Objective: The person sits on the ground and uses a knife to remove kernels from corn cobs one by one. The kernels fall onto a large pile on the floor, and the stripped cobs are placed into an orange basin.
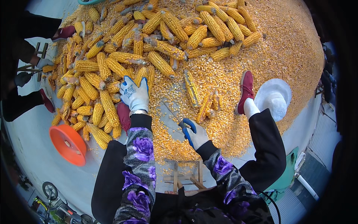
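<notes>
My left hand (pixel 134 94), in a white work glove with blue fingertips, reaches over the edge of a heap of corn cobs (pixel 86 65). Its fingers are spread around the near end of a yellow cob (pixel 141 76); whether they touch it is hard to tell. My right hand (pixel 195 133), gloved the same way, grips the dark handle of a screwdriver (pixel 171 110). The thin metal shaft points up and left over loose kernels. Just beyond that hand lie a partly stripped cob (pixel 191 88) and another stripped cob (pixel 205 107).
Loose corn kernels (pixel 279 50) cover much of the floor. An orange basin (pixel 68 145) stands left, a white hat (pixel 274 98) lies right. A wooden stool (pixel 175 176) is beneath me. A co-worker's gloved hand (pixel 44 63) is at far left. A bicycle wheel (pixel 50 191) shows lower left.
</notes>
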A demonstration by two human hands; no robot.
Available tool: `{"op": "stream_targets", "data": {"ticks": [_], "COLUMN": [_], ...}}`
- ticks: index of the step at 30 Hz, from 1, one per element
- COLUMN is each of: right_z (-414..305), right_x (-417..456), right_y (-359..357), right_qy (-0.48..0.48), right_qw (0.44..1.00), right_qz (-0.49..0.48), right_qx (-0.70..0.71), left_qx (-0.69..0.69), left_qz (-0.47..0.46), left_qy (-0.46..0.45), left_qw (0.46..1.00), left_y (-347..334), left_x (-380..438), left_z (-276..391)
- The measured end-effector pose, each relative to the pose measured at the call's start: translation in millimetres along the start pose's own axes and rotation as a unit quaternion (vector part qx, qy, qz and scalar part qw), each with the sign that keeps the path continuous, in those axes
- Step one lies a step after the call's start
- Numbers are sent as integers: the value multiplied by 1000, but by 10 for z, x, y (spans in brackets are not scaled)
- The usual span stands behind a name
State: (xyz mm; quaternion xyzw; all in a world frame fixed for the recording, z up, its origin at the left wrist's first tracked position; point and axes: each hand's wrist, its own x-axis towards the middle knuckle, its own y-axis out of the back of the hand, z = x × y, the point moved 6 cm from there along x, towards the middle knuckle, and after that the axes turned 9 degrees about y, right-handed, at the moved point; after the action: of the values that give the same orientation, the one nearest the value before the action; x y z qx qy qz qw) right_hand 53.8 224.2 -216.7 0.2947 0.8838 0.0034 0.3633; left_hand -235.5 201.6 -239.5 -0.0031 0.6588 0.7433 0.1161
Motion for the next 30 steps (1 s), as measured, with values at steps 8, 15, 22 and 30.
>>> {"op": "stream_targets", "data": {"ticks": [8, 15, 22, 30], "right_z": [261, 477, 360, 351], "right_x": [260, 163, 30, -245], "right_y": [-28, 18, -127, 178], "right_qy": [-171, -177, -169, -161], "right_qw": [923, 915, 929, 919], "right_qz": [14, 1, -18, 111], "right_qx": [345, 363, 329, 342], "left_qx": [104, -122, -614, -706], "left_qz": [-35, -69, -342, -341], "left_qy": [-275, -75, 465, 472], "left_qw": [955, 987, 538, 403], "left_y": [-262, -287, -1405, -1844], "left_x": [-534, -1212, -1211, -823], "left_z": [448, -313, -838, -759]}}
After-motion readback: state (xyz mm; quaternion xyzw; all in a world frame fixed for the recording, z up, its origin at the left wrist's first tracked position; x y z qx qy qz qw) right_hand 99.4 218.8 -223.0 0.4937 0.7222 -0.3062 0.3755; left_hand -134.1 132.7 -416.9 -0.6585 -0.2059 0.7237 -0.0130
